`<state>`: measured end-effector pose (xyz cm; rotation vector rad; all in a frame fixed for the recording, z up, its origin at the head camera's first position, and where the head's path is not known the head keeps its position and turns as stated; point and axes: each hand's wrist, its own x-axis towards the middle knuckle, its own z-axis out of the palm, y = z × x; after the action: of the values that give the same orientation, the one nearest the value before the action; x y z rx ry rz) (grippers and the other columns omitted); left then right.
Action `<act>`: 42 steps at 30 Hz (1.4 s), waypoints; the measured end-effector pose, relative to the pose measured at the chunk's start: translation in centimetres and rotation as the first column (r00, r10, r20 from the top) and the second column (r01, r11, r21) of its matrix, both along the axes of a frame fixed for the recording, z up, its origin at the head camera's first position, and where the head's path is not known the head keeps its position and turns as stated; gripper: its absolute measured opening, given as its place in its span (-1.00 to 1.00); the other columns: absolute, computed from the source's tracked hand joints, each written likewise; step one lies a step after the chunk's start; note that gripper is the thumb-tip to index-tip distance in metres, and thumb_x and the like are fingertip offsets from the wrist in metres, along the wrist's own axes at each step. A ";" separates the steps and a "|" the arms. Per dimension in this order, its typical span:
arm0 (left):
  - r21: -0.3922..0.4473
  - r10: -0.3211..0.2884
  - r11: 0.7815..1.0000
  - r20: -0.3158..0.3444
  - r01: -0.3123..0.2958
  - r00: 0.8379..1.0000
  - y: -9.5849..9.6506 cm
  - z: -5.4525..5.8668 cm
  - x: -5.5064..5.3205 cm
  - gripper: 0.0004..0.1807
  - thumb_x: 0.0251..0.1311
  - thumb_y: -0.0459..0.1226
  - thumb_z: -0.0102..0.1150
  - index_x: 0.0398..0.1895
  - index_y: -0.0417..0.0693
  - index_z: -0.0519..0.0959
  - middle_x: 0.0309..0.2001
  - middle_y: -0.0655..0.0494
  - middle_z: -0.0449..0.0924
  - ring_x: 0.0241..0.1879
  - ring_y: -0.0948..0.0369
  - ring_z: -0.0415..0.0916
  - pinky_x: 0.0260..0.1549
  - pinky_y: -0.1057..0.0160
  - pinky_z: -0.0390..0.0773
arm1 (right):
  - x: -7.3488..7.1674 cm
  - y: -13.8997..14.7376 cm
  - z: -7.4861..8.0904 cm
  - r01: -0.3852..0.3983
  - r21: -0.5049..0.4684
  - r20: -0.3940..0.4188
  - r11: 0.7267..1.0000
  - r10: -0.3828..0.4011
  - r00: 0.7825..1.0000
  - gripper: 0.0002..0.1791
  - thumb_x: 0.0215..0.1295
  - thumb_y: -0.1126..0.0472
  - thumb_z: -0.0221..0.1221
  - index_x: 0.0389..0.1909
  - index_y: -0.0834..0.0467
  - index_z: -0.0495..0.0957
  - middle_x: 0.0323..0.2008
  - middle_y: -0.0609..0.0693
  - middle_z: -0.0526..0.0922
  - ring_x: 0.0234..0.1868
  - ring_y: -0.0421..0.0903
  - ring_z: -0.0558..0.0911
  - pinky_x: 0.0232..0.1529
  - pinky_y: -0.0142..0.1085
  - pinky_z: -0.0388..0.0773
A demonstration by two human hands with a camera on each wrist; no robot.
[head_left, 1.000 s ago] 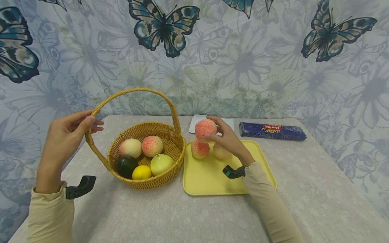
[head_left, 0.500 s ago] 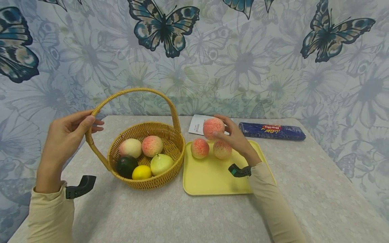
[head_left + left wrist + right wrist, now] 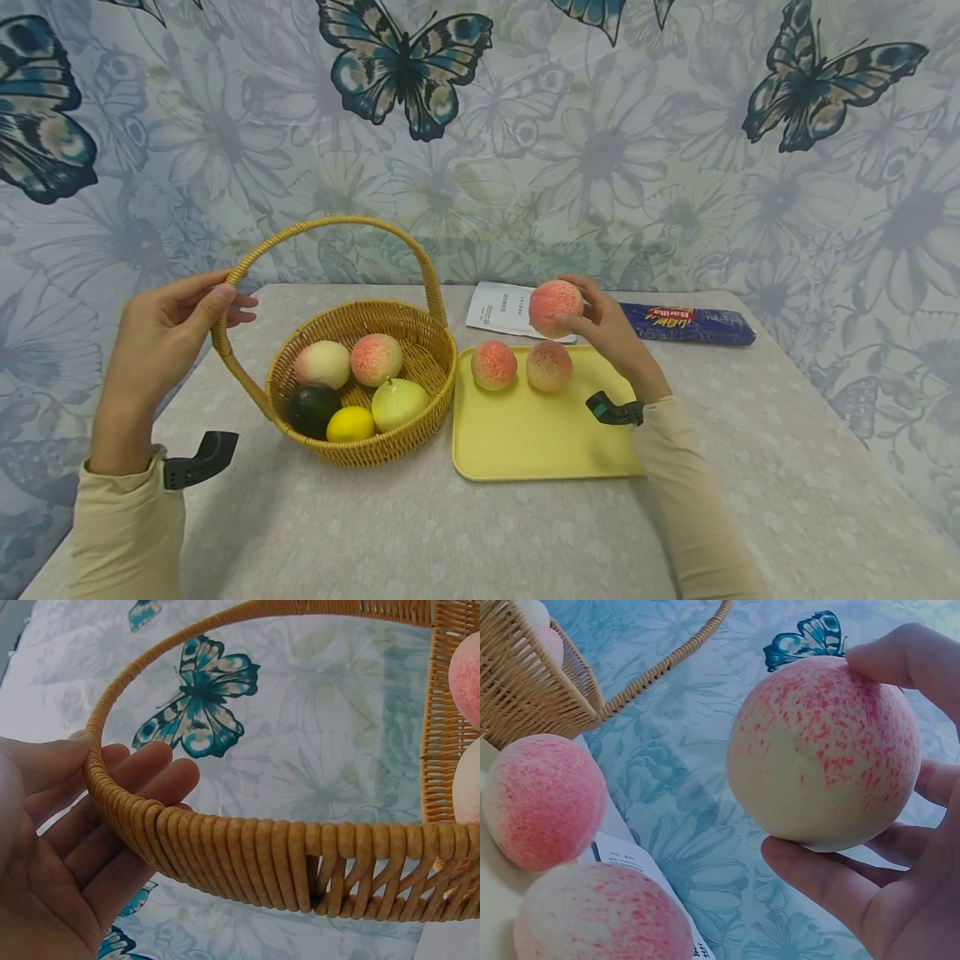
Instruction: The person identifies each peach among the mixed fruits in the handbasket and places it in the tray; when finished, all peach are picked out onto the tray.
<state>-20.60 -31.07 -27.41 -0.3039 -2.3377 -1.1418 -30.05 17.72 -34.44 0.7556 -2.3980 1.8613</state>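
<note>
My left hand [image 3: 168, 333] holds the wicker basket's handle [image 3: 222, 333] on its left side, thumb on one side and fingers behind. Inside the basket [image 3: 367, 454] lie two peaches, a dark green avocado-like fruit [image 3: 312, 411], a yellow lemon [image 3: 350, 425] and a green pear [image 3: 399, 405]. Above the back of the yellow tray [image 3: 540, 442], my right hand [image 3: 611, 333] grips a pink-speckled peach [image 3: 556, 308] between thumb and fingers. Two more peaches sit on the tray, a left peach [image 3: 494, 365] and a right peach [image 3: 550, 367]. The right wrist view shows the held peach [image 3: 825, 757] apart from them.
Behind the tray lies a white printed packet [image 3: 498, 308]. To its right is a dark blue Barilla package [image 3: 690, 325], partly hidden by my right hand. A butterfly-patterned backdrop [image 3: 600, 167] rises behind the table [image 3: 337, 533].
My right hand has moved to the right with the peach, uncovering the right peach on the tray and more of the white packet. The left hand and basket have stayed put.
</note>
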 end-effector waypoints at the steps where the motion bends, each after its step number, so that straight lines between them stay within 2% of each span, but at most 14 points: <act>1: -0.002 0.002 1.000 0.000 -0.002 1.000 0.0 0.0 0.0 -0.60 0.37 -0.28 0.05 0.20 -0.29 0.47 -0.32 0.55 0.60 -0.37 0.53 0.62 -0.35 0.63 0.51 | 0.0 0.2 0.0 0.001 -0.004 -0.002 1.000 -0.001 1.000 -0.36 0.33 0.16 0.17 0.40 -0.02 0.20 0.27 0.10 0.35 0.18 0.05 0.48 -0.16 -0.29 0.56; 5: -0.001 0.004 1.000 0.001 -0.004 1.000 0.0 0.0 -0.1 -0.60 0.37 -0.27 0.04 0.20 -0.29 0.47 -0.32 0.55 0.60 -0.37 0.54 0.62 -0.34 0.63 0.50 | -0.1 0.7 0.1 0.007 -0.018 -0.004 1.000 -0.007 1.000 -0.37 0.34 0.19 0.15 0.40 0.02 0.20 0.26 0.12 0.35 0.14 0.01 0.49 -0.17 -0.31 0.55; 14: 0.012 0.000 1.000 0.005 0.000 1.000 0.0 0.1 -0.1 -0.60 0.37 -0.27 0.04 0.20 -0.31 0.47 -0.31 0.53 0.61 -0.36 0.53 0.62 -0.34 0.63 0.51 | 0.2 1.4 0.4 -0.005 -0.024 0.019 1.000 0.006 1.000 -0.37 0.34 0.20 0.15 0.40 0.03 0.20 0.22 0.12 0.39 0.12 -0.03 0.51 -0.08 -0.28 0.57; 21: 0.011 -0.008 1.000 0.000 0.008 1.000 0.1 0.1 -0.1 -0.60 0.37 -0.28 0.05 0.19 -0.32 0.47 -0.31 0.54 0.61 -0.37 0.53 0.62 -0.34 0.62 0.52 | 0.2 2.1 0.4 -0.023 -0.014 0.006 1.000 0.023 1.000 -0.36 0.34 0.24 0.13 0.41 0.15 0.17 0.17 0.11 0.43 0.03 -0.09 0.56 -0.08 -0.28 0.57; 26: 0.006 -0.001 1.000 -0.003 0.001 1.000 0.0 0.0 0.0 -0.60 0.37 -0.28 0.04 0.20 -0.31 0.47 -0.31 0.54 0.61 -0.37 0.54 0.62 -0.34 0.63 0.51 | -0.1 2.9 0.2 -0.023 0.011 0.022 1.000 0.023 0.999 -0.38 0.35 0.23 0.14 0.40 0.10 0.20 0.14 0.04 0.45 0.01 -0.13 0.57 -0.09 -0.30 0.57; 34: 0.002 0.000 1.000 -0.007 0.000 1.000 0.0 0.0 0.1 -0.61 0.36 -0.30 0.05 0.19 -0.30 0.48 -0.31 0.55 0.61 -0.36 0.55 0.61 -0.33 0.64 0.50 | -0.3 3.9 0.0 -0.050 0.036 0.053 0.998 0.048 0.997 -0.42 0.37 0.23 0.11 0.38 0.02 0.22 0.16 0.02 0.43 0.04 -0.13 0.56 -0.06 -0.29 0.56; 42: 0.001 0.001 1.000 0.002 -0.001 1.000 0.1 0.0 0.0 -0.60 0.37 -0.28 0.05 0.21 -0.28 0.47 -0.30 0.55 0.61 -0.35 0.55 0.61 -0.31 0.64 0.49 | -0.5 4.9 -0.3 -0.063 0.050 0.082 0.997 0.059 0.995 -0.41 0.38 0.23 0.10 0.39 0.12 0.19 0.18 0.05 0.41 0.05 -0.12 0.55 -0.06 -0.29 0.55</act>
<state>-20.57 -31.01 -27.39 -0.3015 -2.3387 -1.1436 -30.55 22.58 -34.73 0.7802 -2.5091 1.8938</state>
